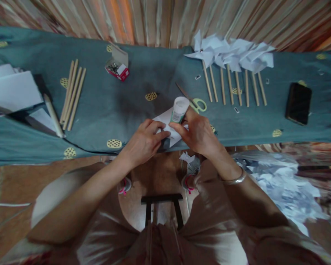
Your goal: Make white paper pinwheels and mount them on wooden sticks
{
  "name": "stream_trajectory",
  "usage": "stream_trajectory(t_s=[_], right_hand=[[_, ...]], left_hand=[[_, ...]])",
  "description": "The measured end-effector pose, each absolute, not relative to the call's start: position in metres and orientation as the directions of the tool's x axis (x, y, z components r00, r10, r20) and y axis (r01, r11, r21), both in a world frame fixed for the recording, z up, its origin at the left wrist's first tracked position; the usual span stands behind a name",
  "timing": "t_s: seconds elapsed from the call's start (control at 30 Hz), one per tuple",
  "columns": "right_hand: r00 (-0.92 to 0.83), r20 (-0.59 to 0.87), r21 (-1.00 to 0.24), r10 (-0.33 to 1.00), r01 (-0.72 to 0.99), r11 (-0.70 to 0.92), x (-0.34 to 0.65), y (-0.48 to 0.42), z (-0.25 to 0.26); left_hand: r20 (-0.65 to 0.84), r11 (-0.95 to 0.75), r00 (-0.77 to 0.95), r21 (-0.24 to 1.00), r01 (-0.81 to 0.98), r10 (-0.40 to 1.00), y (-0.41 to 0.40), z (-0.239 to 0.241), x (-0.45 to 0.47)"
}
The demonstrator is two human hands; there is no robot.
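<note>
At the table's near edge, a piece of cut white paper [163, 117] with folded, pointed flaps lies under both hands. My left hand [146, 141] is closed on its left side, thumb and fingers pressed onto the folds. My right hand [200, 132] grips a white and green glue stick [178, 110] with a barcode label, tilted over the paper; its lower end is hidden by the fingers. Just behind the right hand lie scissors [199, 105] with light green handles, partly covered by the hand.
Several paper pinwheels [237, 55] on sticks lie back right, and a phone [298, 103] further right. An open red box of metal pins [117, 69], loose wooden sticks [73, 95] and a paper stack [13, 88] lie left. A bag of paper scraps [287, 187] stands below right.
</note>
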State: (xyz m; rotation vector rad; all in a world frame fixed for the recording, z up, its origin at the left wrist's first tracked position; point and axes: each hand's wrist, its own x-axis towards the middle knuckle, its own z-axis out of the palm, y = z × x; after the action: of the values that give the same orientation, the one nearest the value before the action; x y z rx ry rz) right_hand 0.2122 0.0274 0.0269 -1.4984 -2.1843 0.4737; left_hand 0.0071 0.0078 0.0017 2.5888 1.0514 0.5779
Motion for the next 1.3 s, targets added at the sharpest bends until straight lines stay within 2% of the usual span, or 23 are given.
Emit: stream_trajectory(t_s=[0.4,0.6,1.1,1.3], right_hand=[[-0.246,0.208,-0.545,0.947,0.775,0.321,0.213,0.036,0.018],[-0.248,0.188,-0.586,0.95,0.749,0.311,0.208,0.039,0.02],[-0.312,0.126,-0.583,0.942,0.745,0.324,0.211,0.032,0.026],[-0.282,0.155,-0.567,0.947,0.76,0.319,0.216,0.033,0.025]], left_hand=[[0.246,-0.698,0.661,0.381,0.606,0.709,0.007,0.003,0.007],[0.243,-0.679,0.645,0.409,0.609,0.725,0.007,0.003,0.008],[0.23,-0.674,0.646,0.416,0.611,0.728,0.007,0.002,0.007],[0.235,-0.683,0.653,0.403,0.609,0.72,0.007,0.003,0.007]])
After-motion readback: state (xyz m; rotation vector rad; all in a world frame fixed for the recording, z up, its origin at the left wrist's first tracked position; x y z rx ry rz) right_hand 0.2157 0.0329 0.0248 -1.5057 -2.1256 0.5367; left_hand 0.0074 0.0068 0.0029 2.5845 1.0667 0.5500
